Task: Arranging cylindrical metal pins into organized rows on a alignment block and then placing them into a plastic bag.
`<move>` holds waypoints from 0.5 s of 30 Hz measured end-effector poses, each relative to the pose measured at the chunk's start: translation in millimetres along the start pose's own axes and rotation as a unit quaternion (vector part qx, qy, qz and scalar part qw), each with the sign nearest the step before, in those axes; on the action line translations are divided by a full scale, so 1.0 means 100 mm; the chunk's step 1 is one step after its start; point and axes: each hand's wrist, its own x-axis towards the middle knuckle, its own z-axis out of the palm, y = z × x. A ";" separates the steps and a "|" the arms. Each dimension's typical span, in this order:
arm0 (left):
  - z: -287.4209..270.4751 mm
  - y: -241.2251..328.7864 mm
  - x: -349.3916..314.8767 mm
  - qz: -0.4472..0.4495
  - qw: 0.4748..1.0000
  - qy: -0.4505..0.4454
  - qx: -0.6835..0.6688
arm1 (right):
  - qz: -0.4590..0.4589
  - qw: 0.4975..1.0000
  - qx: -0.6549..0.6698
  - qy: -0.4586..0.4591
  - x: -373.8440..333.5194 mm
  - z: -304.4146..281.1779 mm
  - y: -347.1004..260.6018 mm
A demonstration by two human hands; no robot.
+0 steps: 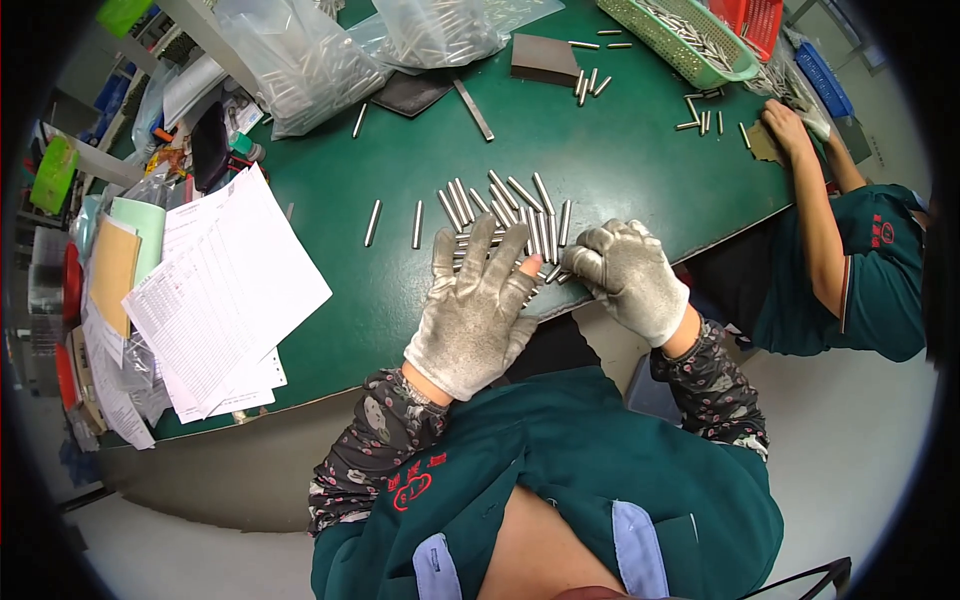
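Spreading the left hand (468, 318) over steel pins (525, 195) on the green tabletop (340, 342), curling the right hand (632, 275) beside them, its hold too hidden to tell, and seemingly working only partway through, leaving many pins askew, few aligned.

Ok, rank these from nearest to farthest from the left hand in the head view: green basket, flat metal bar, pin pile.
1. Pin pile: right at the left hand.
2. Flat metal bar: straight ahead, beyond the pile.
3. Green basket: far off, ahead and right.
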 end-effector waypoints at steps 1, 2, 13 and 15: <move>-0.01 0.02 0.03 0.002 1.000 0.004 -0.007 | 0.000 1.000 0.007 0.005 -0.01 0.00 -0.01; -0.01 0.03 0.06 0.003 1.000 0.008 -0.013 | 0.000 1.000 0.005 0.004 -0.02 -0.01 -0.01; -0.01 0.00 0.06 0.011 0.999 0.013 -0.047 | 0.135 0.988 0.019 0.067 -0.04 0.09 -0.19; -0.02 -0.04 0.04 0.022 0.998 0.014 -0.048 | 0.107 0.992 0.031 0.054 0.00 0.09 -0.24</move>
